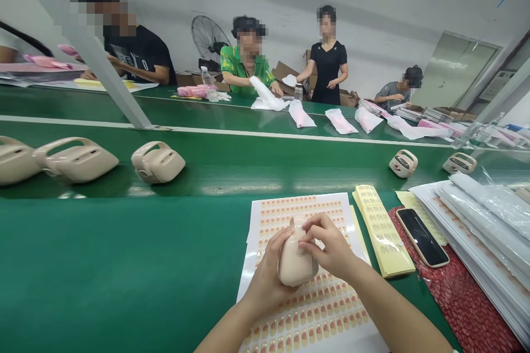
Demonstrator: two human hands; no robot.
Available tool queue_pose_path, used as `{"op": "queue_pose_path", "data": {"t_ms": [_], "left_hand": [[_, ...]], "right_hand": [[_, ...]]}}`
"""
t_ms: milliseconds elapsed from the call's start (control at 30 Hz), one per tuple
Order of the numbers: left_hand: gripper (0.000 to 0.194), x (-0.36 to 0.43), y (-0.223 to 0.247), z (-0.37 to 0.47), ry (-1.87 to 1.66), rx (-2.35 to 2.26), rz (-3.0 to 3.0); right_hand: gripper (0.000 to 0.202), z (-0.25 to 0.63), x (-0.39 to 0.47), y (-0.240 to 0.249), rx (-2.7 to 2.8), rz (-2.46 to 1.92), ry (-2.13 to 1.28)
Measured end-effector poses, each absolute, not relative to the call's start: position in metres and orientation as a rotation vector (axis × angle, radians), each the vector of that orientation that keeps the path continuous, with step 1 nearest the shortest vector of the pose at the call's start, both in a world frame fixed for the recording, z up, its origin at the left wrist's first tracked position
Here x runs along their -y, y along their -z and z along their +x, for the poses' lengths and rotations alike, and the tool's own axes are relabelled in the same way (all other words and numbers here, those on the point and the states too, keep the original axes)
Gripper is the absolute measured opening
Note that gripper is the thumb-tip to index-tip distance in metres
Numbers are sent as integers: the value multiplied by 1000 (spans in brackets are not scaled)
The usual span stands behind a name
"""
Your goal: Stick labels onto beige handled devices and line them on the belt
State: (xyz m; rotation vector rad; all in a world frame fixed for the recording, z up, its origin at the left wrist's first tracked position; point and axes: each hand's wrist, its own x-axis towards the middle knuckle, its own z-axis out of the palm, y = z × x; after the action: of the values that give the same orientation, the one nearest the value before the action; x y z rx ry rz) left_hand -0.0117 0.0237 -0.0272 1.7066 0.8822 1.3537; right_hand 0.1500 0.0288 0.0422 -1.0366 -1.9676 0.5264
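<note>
My left hand (269, 267) is wrapped around a small beige plastic device with a handle (296, 270), held upright above the sticker sheet. At the device's upper side, the fingers of my right hand (325, 242) are pinched together against it. Whatever sits between those fingertips, if anything, is too small to make out. Beneath both hands lies a white sheet of stickers (306, 331), printed with rows of small oval beige-and-orange labels.
To the right lie a yellow label stack (383, 237), a phone (422, 237), red bubble wrap (467, 298) and plastic-covered sheets (488, 237). Similar beige devices (159, 162) stand along the green belt (265, 162). Several people work beyond it, among white-wrapped pink items (342, 121).
</note>
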Motion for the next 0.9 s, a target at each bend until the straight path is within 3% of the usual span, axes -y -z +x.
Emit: {"op": "queue_pose_path", "data": {"t_ms": [233,533,733,900], "left_hand": [[84,-25,28,-11,-1367,-868,1813],[81,-27,33,-11,-1267,-997,2015],[82,-27,33,-12,-1261,-1004,2067],[87,-28,39,-14,-1247,-929,2188]], "right_hand": [[13,156,-26,-48,2213,-940,-245],[17,160,-29,-45,2276,-869,-228],[15,158,-33,-37,2125,-993,-534],[50,152,-40,-18,1872,-1032,-922]]}}
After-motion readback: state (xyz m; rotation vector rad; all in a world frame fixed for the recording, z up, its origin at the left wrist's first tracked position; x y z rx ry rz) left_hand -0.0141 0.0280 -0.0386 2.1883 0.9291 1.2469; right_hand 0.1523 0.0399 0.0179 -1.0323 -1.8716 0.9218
